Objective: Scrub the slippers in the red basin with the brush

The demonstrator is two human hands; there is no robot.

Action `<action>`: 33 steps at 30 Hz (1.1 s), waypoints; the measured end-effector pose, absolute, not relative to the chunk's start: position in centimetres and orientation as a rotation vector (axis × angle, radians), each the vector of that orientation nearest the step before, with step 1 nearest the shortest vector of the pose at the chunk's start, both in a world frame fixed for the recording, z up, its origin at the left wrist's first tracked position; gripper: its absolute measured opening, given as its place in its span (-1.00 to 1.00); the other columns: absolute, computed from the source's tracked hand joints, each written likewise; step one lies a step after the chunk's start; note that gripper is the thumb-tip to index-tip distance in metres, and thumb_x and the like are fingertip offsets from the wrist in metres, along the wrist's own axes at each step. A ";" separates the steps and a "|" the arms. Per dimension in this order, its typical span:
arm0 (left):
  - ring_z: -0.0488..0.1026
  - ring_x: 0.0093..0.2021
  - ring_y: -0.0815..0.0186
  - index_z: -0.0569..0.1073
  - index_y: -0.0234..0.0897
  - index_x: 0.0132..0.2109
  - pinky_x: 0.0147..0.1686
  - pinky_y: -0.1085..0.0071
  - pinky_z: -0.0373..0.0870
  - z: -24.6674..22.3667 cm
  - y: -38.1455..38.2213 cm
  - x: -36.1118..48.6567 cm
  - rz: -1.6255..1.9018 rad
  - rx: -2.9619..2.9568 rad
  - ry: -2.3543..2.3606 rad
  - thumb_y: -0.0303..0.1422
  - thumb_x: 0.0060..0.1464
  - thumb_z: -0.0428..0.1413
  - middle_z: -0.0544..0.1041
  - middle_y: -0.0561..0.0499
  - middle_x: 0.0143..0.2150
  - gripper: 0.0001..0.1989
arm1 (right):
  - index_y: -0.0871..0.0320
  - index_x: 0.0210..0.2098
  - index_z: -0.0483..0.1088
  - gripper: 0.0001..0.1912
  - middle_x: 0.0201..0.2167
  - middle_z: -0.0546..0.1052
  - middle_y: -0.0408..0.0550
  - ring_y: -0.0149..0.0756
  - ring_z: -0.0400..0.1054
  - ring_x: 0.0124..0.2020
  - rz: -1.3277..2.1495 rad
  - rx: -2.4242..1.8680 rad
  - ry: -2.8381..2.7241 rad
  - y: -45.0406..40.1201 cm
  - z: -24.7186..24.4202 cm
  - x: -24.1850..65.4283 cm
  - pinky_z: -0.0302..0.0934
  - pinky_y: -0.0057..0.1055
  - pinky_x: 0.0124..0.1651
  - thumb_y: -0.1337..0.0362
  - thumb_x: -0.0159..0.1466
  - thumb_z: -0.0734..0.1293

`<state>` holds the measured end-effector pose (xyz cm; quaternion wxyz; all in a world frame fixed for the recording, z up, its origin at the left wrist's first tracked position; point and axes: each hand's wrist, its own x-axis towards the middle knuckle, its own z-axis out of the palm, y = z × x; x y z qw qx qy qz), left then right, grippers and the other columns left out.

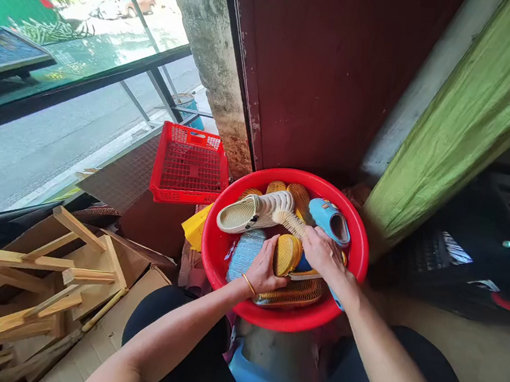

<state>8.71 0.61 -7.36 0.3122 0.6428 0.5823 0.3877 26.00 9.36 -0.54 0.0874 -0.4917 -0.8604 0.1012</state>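
Observation:
My left hand (265,266), with a gold bangle at the wrist, is closed around a shoe with a yellow-brown sole (287,256). My right hand (321,250) grips a brush, its cream bristles (289,222) just above that sole; the handle is hidden in the fingers. Both hands are over a red basin (274,321) full of shoes. A cream clog (238,214) lies at its left, a light blue clog (327,218) at its right. Next to my left hand is a grey-blue shoe sole (245,253). Another brown-soled shoe (292,295) lies below my hands.
A red plastic crate (187,197) stands beyond the basin at the left. Wooden stools (79,276) are piled at the lower left beside cardboard (120,324). A dark red door (331,68) rises behind the basin, with a green curtain (465,133) to the right.

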 end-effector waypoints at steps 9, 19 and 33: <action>0.25 0.29 -0.14 0.23 -0.41 0.33 0.37 -0.02 0.13 -8.0 1.2 7.2 0.971 1.506 1.554 -0.39 -0.23 0.32 0.34 -0.30 0.26 -0.08 | 0.17 0.02 0.48 -0.64 -0.17 0.49 0.12 -0.19 0.36 -0.19 0.285 -1.205 -2.607 5.8 -1.9 26.4 0.08 -0.38 -0.26 0.26 0.45 0.10; 0.21 0.37 -0.12 -0.03 -0.27 0.49 0.35 0.00 0.18 -5.8 0.8 6.5 1.094 1.613 1.508 -0.23 -0.15 0.36 0.23 -0.28 0.38 0.14 | 0.20 0.00 0.47 -0.66 -0.06 0.55 0.20 -0.12 0.43 -0.04 0.372 -1.676 -2.608 9.8 -4.7 26.6 0.18 -0.30 -0.01 0.34 0.46 0.10; 0.41 0.25 -0.11 0.34 -0.22 0.34 0.19 0.06 0.41 -3.9 2.5 4.9 1.364 0.920 1.328 -0.04 -0.07 0.37 0.49 -0.17 0.24 -0.13 | 0.20 0.07 0.46 -0.68 -0.02 0.59 0.21 -0.06 0.50 -0.01 0.536 -1.724 -2.527 10.9 -7.0 24.6 0.31 -0.27 0.00 0.37 0.40 0.18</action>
